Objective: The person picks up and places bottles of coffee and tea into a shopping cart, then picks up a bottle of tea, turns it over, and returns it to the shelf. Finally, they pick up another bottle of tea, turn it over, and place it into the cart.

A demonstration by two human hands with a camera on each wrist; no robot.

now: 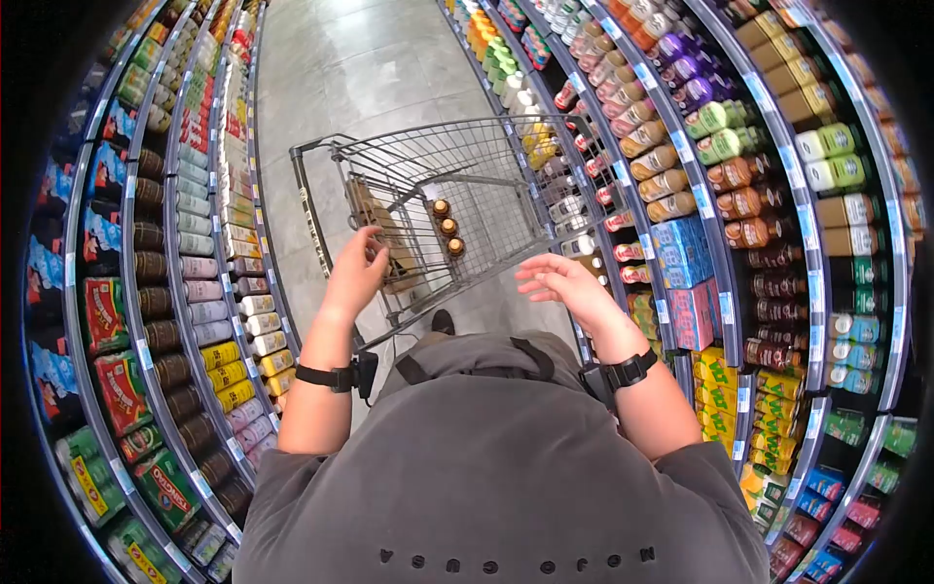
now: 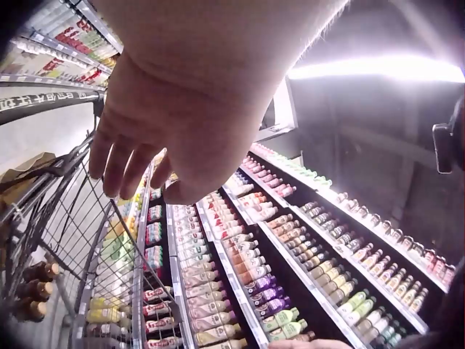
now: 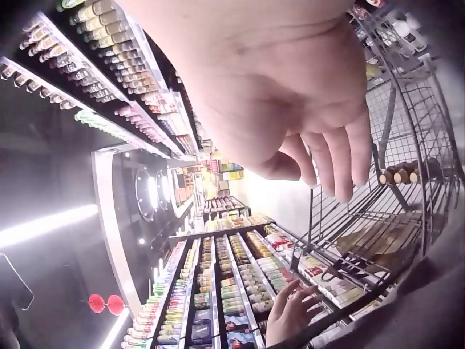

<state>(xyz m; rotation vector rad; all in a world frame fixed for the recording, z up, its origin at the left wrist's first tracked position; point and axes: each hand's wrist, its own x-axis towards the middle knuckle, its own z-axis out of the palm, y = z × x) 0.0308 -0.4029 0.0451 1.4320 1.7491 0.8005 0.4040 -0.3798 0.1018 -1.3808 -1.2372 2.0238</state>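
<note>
My left hand [image 1: 357, 273] hovers by the near left side of the wire shopping cart [image 1: 467, 146], fingers loosely bent and holding nothing. Over the cart's near right edge, my right hand [image 1: 569, 292] is raised with relaxed fingers, also empty. Inside the cart stand three dark bottles with orange-brown caps [image 1: 449, 226] in a row, and a brown cardboard piece [image 1: 375, 224] lies by the handle side. In the left wrist view the left hand [image 2: 174, 131] hangs near the cart's wire; the right wrist view shows the right hand [image 3: 305, 109] with fingers relaxed.
Shelves of bottled drinks [image 1: 671, 146] rise on the right, with boxed packs [image 1: 686, 282] among them. More shelves with cans, bottles and red cartons [image 1: 122, 389] line the left. The grey tiled floor [image 1: 341, 68] runs ahead between them. A shoe [image 1: 443, 322] shows beside the cart.
</note>
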